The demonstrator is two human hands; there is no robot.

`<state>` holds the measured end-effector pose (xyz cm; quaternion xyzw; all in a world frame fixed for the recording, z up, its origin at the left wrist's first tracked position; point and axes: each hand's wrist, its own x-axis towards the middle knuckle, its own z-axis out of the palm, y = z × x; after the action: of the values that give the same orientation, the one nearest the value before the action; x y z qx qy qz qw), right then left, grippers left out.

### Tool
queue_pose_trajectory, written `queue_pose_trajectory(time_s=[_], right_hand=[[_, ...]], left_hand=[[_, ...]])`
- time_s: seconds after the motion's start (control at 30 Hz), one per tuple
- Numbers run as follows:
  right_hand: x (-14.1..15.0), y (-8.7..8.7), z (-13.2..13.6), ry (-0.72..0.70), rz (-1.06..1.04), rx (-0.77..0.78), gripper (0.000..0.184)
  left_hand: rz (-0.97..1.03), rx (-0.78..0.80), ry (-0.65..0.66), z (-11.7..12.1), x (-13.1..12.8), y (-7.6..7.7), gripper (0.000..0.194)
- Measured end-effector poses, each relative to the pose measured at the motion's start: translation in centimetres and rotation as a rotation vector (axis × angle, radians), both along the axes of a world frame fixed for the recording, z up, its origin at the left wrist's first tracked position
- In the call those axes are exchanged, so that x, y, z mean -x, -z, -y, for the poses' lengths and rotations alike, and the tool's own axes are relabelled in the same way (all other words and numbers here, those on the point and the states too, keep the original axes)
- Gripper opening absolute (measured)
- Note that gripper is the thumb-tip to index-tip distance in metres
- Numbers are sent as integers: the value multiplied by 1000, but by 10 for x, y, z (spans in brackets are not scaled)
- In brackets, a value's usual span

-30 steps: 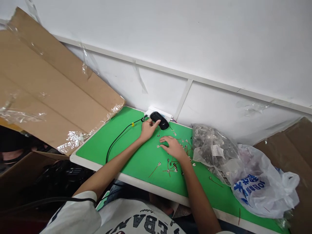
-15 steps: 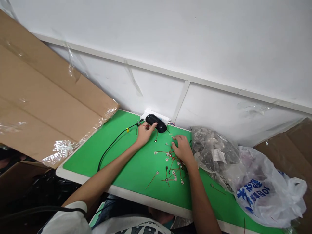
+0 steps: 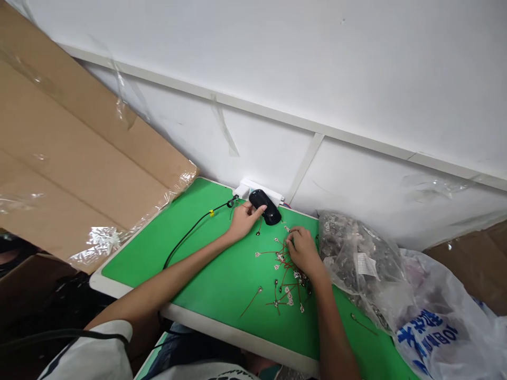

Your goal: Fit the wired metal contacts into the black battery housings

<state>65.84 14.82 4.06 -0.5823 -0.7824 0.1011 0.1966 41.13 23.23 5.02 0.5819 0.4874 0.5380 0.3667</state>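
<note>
My left hand [image 3: 243, 220] rests on the green table [image 3: 186, 253] at its far edge, fingers curled against a small black device [image 3: 265, 206] and the end of a black cable [image 3: 194, 230]. My right hand [image 3: 303, 249] lies to the right of it, fingers bent down and pinching into a scatter of several thin red-brown wires with small metal terminals [image 3: 283, 279]. What its fingertips hold is too small to make out.
A white power strip [image 3: 243, 187] sits behind the black device against the white wall. A clear bag of metal parts [image 3: 356, 258] and a white printed plastic bag [image 3: 443, 322] lie at the right. A large taped cardboard sheet [image 3: 79, 158] leans at the left.
My right hand has moved from the middle of the table to the right into the wire scatter and curled its fingers. The left hand stays at the black device. The view shifted slightly.
</note>
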Motion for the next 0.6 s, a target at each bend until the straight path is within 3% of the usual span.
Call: queue_pose_trajectory(time_s=[0.13,0.23,0.3,0.47,0.6], right_hand=[[-5,1,-1,-45,-60,-22,10],[3,-7,4,-61,-143,-73,10],[17,-15,11,-106,-182,-109,22],[63,-28,38,-372,-131,-105,49],[77,-27,46,-361,-67,-91,71]], left_hand=[[-4,29,34,-3,0,3,40],[8,50,24,-5,0,6,40],[13,56,15,-5,1,6,40],[25,43,-17,-5,5,3,41],[41,37,11,-6,8,3,42]])
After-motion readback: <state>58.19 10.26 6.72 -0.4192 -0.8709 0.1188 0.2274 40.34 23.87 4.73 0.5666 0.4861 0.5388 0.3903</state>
